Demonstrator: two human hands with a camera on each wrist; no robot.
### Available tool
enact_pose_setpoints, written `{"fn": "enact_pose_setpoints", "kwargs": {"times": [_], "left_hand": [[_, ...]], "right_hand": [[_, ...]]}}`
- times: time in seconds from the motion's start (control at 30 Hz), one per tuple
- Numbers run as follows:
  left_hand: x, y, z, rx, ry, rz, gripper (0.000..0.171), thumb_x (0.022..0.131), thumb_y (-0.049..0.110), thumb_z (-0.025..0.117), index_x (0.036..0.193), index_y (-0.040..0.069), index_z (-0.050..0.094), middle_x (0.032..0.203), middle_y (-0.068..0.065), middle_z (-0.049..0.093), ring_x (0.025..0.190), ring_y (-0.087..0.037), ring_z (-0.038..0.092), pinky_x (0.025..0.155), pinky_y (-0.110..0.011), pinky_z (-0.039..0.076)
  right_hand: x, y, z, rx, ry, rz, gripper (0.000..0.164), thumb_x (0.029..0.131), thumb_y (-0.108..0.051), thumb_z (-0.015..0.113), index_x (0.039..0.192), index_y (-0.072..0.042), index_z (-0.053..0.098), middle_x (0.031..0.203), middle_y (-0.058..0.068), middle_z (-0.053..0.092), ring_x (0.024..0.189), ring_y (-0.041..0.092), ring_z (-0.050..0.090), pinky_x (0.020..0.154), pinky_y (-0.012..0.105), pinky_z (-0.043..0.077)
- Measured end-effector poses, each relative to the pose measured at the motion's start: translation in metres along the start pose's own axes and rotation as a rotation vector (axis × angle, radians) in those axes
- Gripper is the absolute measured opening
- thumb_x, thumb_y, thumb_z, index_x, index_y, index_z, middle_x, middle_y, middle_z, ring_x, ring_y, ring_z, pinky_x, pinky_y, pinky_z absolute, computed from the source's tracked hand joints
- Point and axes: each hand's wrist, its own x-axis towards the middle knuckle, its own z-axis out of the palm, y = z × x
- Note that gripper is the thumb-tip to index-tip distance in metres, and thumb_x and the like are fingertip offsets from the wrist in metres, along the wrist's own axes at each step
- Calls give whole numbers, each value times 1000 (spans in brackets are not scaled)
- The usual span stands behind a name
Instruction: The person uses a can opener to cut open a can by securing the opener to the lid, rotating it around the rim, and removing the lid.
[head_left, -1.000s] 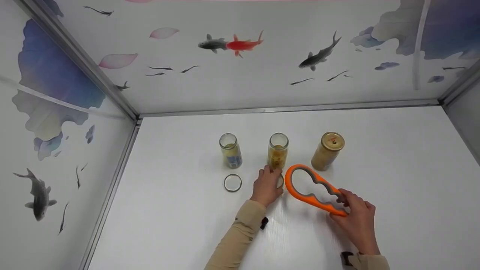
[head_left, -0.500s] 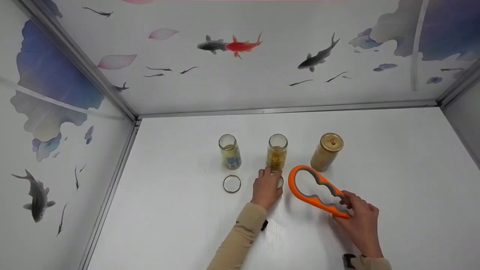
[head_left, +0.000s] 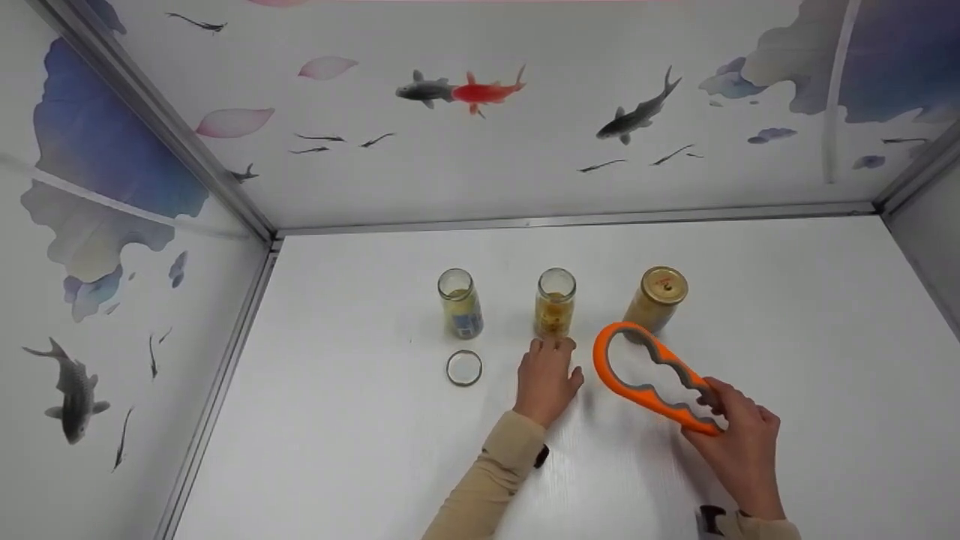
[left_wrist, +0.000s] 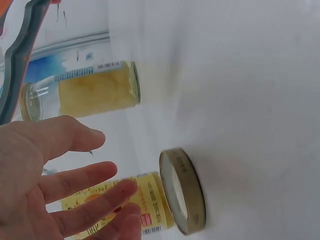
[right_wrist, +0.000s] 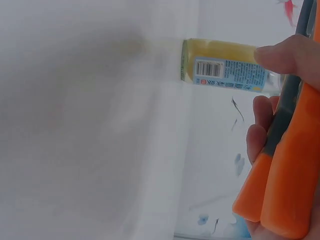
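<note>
My right hand (head_left: 739, 442) grips the handles of an orange and grey jar opener (head_left: 637, 394), whose looped end overlaps the base of the capped jar (head_left: 657, 300) in the head view. My left hand (head_left: 549, 382) is just in front of the middle open jar (head_left: 555, 304), which holds yellow contents. In the left wrist view its fingers (left_wrist: 90, 177) are spread and hold nothing. A gold lid (left_wrist: 186, 192) lies on the table beside the yellow-labelled jar, apart from those fingers; the hand hides this lid in the head view.
A second open jar (head_left: 461, 304) with a blue label stands to the left, and another lid (head_left: 464, 367) lies in front of it. The white table (head_left: 337, 420) meets a metal-edged back wall (head_left: 450, 165) and a left side wall printed with fish.
My left hand has shifted slightly right, now covering the lid that showed beside it. My right hand has moved right and a little nearer me with the jar opener.
</note>
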Motion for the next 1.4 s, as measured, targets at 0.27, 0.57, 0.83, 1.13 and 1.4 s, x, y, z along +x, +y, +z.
{"fn": "enact_pose_setpoints", "kwargs": {"times": [0.27,0.57,0.83,1.13,1.4], "left_hand": [[12,8,9,-217,-54,-33,28,83,21,77,106,10,68,97,-2,66,88,-17,60,77,-29,50],[32,19,24,-464,-134,-83,37,82,17,79,114,7,66,108,-6,66,99,-16,61,85,-24,48],[44,16,34,-495,-178,-90,42,79,16,81,117,6,64,109,-7,66,101,-16,59,89,-24,45],[63,30,42,-696,-181,-144,55,79,16,82,128,10,57,125,-8,60,110,-17,57,89,-22,45],[78,46,49,-786,-185,-133,75,77,15,83,142,15,45,142,0,48,128,-14,45,102,-26,38]], "right_hand": [[1,7,-15,-9,51,15,59,58,15,80,113,7,60,87,21,67,80,33,55,83,58,27],[-3,16,-24,-25,54,117,58,62,15,77,116,7,59,89,23,65,82,32,52,84,58,26],[-3,23,-36,-86,11,206,58,64,12,79,117,6,57,93,26,65,84,35,52,86,59,25],[2,31,-48,-127,60,219,54,64,11,78,114,6,60,91,24,66,81,34,53,82,54,26],[1,33,-51,-148,64,226,53,64,9,79,113,7,59,90,25,66,81,36,54,80,54,26]]}}
